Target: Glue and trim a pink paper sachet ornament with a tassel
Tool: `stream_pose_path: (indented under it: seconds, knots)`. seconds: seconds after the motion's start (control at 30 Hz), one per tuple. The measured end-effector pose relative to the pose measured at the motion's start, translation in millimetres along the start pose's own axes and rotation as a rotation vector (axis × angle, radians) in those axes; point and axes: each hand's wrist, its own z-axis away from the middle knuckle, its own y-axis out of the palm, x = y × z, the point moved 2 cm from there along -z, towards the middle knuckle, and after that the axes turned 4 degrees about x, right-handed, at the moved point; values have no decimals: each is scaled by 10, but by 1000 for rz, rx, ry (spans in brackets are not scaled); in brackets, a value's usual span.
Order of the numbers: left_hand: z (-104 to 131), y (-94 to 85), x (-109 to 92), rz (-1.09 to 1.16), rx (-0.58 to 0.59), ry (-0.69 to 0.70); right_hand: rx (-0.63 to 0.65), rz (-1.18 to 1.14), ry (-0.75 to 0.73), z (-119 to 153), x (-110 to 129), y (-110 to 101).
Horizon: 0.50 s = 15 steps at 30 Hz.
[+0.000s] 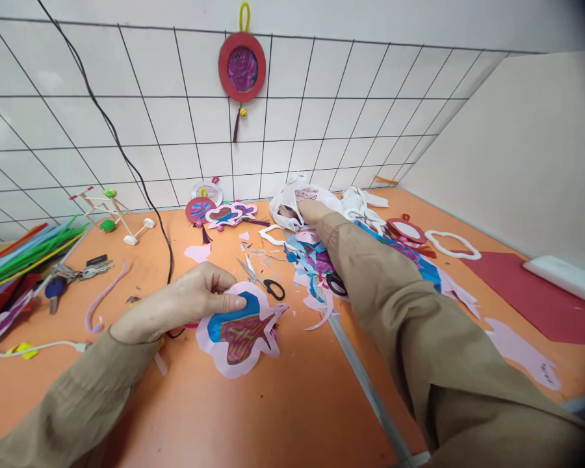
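Note:
My left hand [188,300] pinches the left edge of a pink paper cutout [241,331] with a blue and purple middle, which lies flat on the orange table [253,416]. My right hand [313,209] reaches far across the table into a white plastic bag [292,195]; only its back shows, the fingers are hidden inside the bag. Black-handled scissors [263,281] lie just beyond the cutout. A second pair of scissors [336,284] peeks out beside my right sleeve among blue and pink paper scraps [307,260].
Finished paper ornaments [224,213] lie by the wire grid wall, and a red round one [242,66] hangs on it. Pipe cleaners [24,257], keys [73,272] and a black cable [166,247] are at left. Red paper [531,292] and a white ring shape [452,244] lie at right.

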Motion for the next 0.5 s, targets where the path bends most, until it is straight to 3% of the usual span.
stream_pose_path:
  seconds: [0.17, 0.33, 0.5]
  knots:
    - [-17, 17, -17, -29, 4, -14, 5, -119, 145, -48, -226, -96]
    - [-4, 65, -38, -44, 83, -20, -147, -386, 200, -13, -330, -341]
    - [-122, 153, 79, -134, 152, -46, -344, -715, 150, 196, -196, -609]
